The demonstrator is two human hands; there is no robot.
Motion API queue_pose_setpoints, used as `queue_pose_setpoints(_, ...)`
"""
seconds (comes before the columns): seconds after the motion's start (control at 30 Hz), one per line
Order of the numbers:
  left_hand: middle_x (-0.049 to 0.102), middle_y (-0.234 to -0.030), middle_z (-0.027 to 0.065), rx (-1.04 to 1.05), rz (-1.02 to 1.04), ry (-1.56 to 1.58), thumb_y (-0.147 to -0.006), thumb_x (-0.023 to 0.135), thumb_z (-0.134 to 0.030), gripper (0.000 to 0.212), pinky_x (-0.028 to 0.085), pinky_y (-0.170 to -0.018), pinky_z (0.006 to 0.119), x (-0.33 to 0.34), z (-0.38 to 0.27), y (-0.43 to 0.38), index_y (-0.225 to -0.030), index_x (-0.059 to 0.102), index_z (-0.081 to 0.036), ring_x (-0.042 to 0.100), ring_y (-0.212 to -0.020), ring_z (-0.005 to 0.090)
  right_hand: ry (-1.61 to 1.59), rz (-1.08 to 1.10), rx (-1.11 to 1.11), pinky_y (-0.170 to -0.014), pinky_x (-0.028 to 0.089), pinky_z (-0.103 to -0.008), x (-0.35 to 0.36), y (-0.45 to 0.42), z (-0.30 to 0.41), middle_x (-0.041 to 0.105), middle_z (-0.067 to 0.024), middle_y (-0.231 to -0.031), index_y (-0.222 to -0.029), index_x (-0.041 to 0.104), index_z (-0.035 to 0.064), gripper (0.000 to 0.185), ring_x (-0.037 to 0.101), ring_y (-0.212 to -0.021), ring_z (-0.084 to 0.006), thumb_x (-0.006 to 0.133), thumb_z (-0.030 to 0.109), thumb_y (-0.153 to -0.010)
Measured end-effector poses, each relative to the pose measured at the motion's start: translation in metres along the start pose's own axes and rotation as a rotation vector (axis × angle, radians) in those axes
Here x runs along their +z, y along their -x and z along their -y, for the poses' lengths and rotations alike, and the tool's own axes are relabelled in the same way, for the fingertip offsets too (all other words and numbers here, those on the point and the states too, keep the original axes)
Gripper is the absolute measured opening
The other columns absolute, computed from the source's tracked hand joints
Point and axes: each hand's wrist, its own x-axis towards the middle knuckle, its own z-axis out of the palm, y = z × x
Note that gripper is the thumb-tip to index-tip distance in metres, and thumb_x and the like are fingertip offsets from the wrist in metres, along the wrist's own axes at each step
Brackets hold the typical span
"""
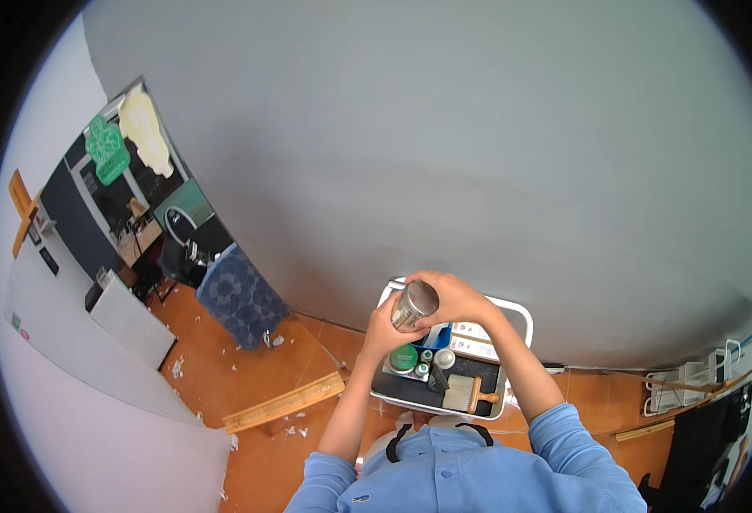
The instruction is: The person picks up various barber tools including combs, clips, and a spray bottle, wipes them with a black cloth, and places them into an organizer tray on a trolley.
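Note:
Both my hands hold a round metal can over a white-rimmed trolley tray. My left hand grips its lower left side, while my right hand is curled around its top and right side. Below the can, the tray carries a green-lidded round tub, small bottles and a white-topped container. A soft brush with a wooden handle lies at the near side. White boxes bearing writing and a blue object sit farther back, partly hidden.
A grey wall rises behind the tray. At the left stand a large mirror and a wooden ledge, with white scraps on the orange tiled floor. White wire baskets are at the right.

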Motion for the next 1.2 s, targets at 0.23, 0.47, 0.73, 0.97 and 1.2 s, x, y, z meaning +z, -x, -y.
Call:
queue_pose_setpoints(0.23, 0.065, -0.093, 0.0107, 0.049, 0.115, 0.037, -0.057, 0.084, -0.024, 0.064, 0.05, -0.078, 0.034, 0.024, -0.037, -0.025, -0.109, 0.055, -0.002, 0.064, -0.086, 0.0201, 0.018, -0.02, -0.09, -0.087, 0.046, -0.0383, -0.059, 0.025, 0.006, 0.056, -0.0133, -0.113, -0.12, 0.051, 0.0099, 0.071, 0.055, -0.103, -0.0291, 0.083, 0.022, -0.058)
queue_pose_setpoints(0.47, 0.065, -0.093, 0.0096, 0.031, 0.159, 0.127, -0.061, 0.084, -0.026, 0.062, 0.049, -0.077, 0.031, 0.049, -0.064, -0.038, -0.109, 0.055, 0.0, 0.062, -0.085, 0.0171, 0.006, 0.001, -0.053, -0.087, 0.046, -0.0375, -0.094, 0.048, 0.01, 0.056, -0.012, -0.113, -0.12, 0.051, 0.009, 0.071, 0.055, -0.104, -0.0285, 0.083, 0.019, -0.057)
queue_pose_setpoints(0.73, 0.065, -0.095, 0.0099, 0.006, 0.221, 0.111, -0.059, 0.083, -0.029, 0.065, 0.049, -0.08, 0.032, 0.061, -0.073, -0.052, -0.111, 0.055, -0.002, 0.063, -0.089, 0.0184, 0.073, 0.013, -0.115, -0.085, 0.048, -0.0375, -0.114, 0.053, 0.006, 0.059, -0.0131, -0.111, -0.118, 0.053, 0.0074, 0.07, 0.058, -0.101, -0.0291, 0.083, 0.02, -0.056)
queue_pose_setpoints(0.97, 0.064, -0.097, 0.0093, -0.017, 0.265, 0.105, -0.06, 0.083, -0.027, 0.064, 0.048, -0.081, 0.032, 0.062, -0.093, -0.059, -0.111, 0.054, -0.002, 0.061, -0.089, 0.017, 0.068, 0.052, -0.092, -0.085, 0.049, -0.0375, -0.125, 0.056, 0.003, 0.06, -0.0143, -0.109, -0.118, 0.054, 0.0069, 0.071, 0.059, -0.099, -0.0291, 0.084, 0.022, -0.057)
queue_pose_setpoints(1.2, 0.06, -0.1, 0.0068, -0.022, 0.399, 0.55, -0.064, 0.081, -0.024, 0.061, 0.046, -0.082, 0.03, 0.065, -0.066, -0.064, -0.112, 0.052, 0.0, 0.057, -0.092, 0.0153, -0.412, 0.057, -0.308, -0.096, 0.042, -0.0367, -0.12, 0.051, -0.004, 0.055, -0.012, -0.121, -0.126, 0.053, 0.0083, 0.075, 0.051, -0.113, -0.0253, 0.083, 0.028, -0.059)
